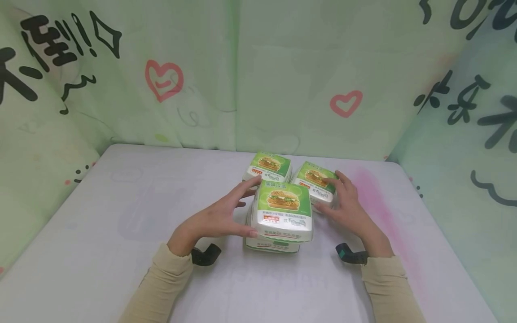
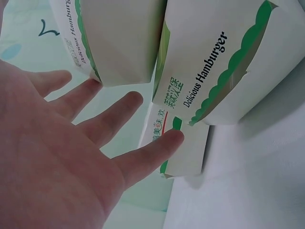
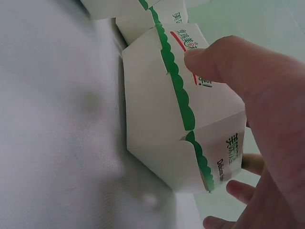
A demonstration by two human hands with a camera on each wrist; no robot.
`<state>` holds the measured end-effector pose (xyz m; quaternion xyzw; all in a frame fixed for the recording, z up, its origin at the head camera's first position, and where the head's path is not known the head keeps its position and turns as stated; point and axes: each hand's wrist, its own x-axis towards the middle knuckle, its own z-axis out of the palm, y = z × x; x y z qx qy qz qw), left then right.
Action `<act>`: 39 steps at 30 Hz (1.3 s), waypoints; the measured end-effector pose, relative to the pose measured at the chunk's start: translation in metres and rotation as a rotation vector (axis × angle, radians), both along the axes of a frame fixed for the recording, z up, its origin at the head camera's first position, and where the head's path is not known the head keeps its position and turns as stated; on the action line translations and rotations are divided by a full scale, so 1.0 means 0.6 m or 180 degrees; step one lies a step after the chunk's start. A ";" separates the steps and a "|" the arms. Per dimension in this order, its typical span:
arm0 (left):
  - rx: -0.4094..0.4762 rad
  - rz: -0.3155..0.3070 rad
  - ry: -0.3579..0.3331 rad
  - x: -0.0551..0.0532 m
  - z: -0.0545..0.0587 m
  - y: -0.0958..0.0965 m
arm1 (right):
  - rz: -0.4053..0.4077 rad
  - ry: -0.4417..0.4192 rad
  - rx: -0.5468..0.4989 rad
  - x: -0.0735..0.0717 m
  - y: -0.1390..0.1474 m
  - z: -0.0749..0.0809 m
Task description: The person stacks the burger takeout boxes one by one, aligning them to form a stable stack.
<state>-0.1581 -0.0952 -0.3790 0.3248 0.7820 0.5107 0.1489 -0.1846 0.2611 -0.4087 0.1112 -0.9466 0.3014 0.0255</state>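
Several white and green hamburger boxes stand together on the table. In front, an upper hamburger box (image 1: 284,206) sits over a lower hamburger box (image 1: 272,245). My left hand (image 1: 216,215) is at the upper box's left side, thumb by its front edge and fingers toward its back. In the left wrist view the fingers (image 2: 114,117) are spread and straight, one tip right at the box's corner. My right hand (image 1: 343,202) grips the back right hamburger box (image 1: 315,179), thumb on its front wall (image 3: 188,86) and the other fingers round its far side.
Another hamburger box (image 1: 268,166) stands at the back left, beside the gripped one. The table (image 1: 141,215) has a white cover, and a green printed curtain (image 1: 282,67) hangs behind and along both sides. Dark wrist-camera mounts (image 1: 206,255) stick out from both wrists.
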 end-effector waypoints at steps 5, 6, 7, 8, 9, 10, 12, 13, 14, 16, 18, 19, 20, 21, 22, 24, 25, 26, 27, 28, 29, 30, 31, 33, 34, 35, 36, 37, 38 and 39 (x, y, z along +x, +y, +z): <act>-0.0027 -0.0036 -0.0017 0.001 0.004 0.002 | 0.0021 -0.0011 -0.0008 0.004 -0.001 0.003; -0.0035 -0.0040 -0.0019 0.001 0.005 0.002 | 0.0016 -0.0012 -0.0003 0.005 -0.001 0.004; -0.0042 -0.0046 -0.0017 0.001 0.005 0.002 | 0.0010 -0.0020 -0.0002 0.006 -0.001 0.004; -0.0052 -0.0047 -0.0014 0.001 0.006 0.002 | 0.0001 -0.0035 0.0004 0.007 -0.001 0.005; -0.0057 -0.0045 -0.0020 0.001 0.006 0.002 | -0.0005 -0.0043 0.0006 0.007 -0.001 0.006; -0.0054 -0.0045 -0.0022 0.001 0.006 0.003 | -0.0005 -0.0049 0.0003 0.008 -0.002 0.006; -0.0038 -0.0047 -0.0018 0.001 0.006 0.003 | 0.0001 -0.0061 0.0013 0.008 -0.002 0.007; -0.0032 -0.0046 -0.0012 0.001 0.005 0.004 | 0.0004 -0.0067 0.0025 0.008 -0.002 0.007; -0.0026 -0.0041 -0.0010 0.001 0.005 0.004 | 0.0008 -0.0069 0.0040 0.008 -0.002 0.007; -0.0006 -0.0037 0.0008 0.001 0.004 0.005 | 0.0022 -0.0089 0.0056 0.009 -0.002 0.008; -0.0003 -0.0025 0.0016 0.000 0.003 0.006 | 0.0022 -0.0133 0.0067 0.010 -0.002 0.008; -0.0008 -0.0016 0.0017 0.000 0.003 0.007 | 0.0020 -0.0158 0.0067 0.010 -0.002 0.008; -0.0009 -0.0015 0.0020 0.000 0.002 0.008 | 0.0018 -0.0182 0.0066 0.011 -0.002 0.009; -0.0015 -0.0012 0.0023 0.000 0.002 0.008 | 0.0018 -0.0200 0.0063 0.011 -0.002 0.009; -0.0024 -0.0007 0.0021 0.000 0.003 0.009 | 0.0016 -0.0216 0.0065 0.012 -0.002 0.009; -0.0039 -0.0002 0.0011 0.000 0.003 0.010 | 0.0023 -0.0220 0.0067 0.012 -0.001 0.010; -0.0042 0.0002 0.0004 -0.001 0.003 0.010 | 0.0026 -0.0210 0.0068 0.012 0.000 0.010; -0.0041 0.0001 -0.0003 0.000 0.003 0.010 | 0.0028 -0.0202 0.0065 0.012 0.000 0.010; -0.0035 0.0004 -0.0018 0.000 0.003 0.010 | 0.0028 -0.0196 0.0051 0.012 0.001 0.010; -0.0023 -0.0005 -0.0014 0.000 0.003 0.010 | 0.0029 -0.0192 0.0038 0.012 0.001 0.010; -0.0005 -0.0016 -0.0013 0.001 0.003 0.010 | 0.0027 -0.0186 0.0013 0.012 0.002 0.011; 0.0005 -0.0021 -0.0012 0.001 0.002 0.010 | 0.0015 -0.0178 -0.0012 0.012 0.003 0.011; 0.0012 -0.0027 -0.0008 0.002 0.002 0.010 | -0.0010 -0.0181 -0.0042 0.013 0.003 0.012; 0.0025 -0.0047 0.0028 0.002 0.002 0.010 | -0.0050 -0.0149 -0.0101 0.014 0.004 0.014; 0.0018 -0.0047 0.0045 0.002 0.001 0.010 | -0.0069 -0.0130 -0.0130 0.014 0.005 0.016; 0.0007 -0.0040 0.0042 0.002 0.001 0.010 | -0.0085 -0.0105 -0.0163 0.015 0.005 0.018; -0.0005 -0.0035 0.0049 0.002 0.001 0.010 | -0.0096 -0.0072 -0.0185 0.015 0.005 0.021; -0.0017 -0.0025 0.0052 0.002 0.000 0.010 | -0.0099 -0.0035 -0.0212 0.015 0.005 0.023; -0.0024 -0.0016 0.0050 0.002 0.000 0.010 | -0.0098 0.0007 -0.0233 0.016 0.004 0.026; -0.0023 -0.0015 0.0053 0.002 0.000 0.010 | -0.0100 0.0041 -0.0256 0.017 0.004 0.030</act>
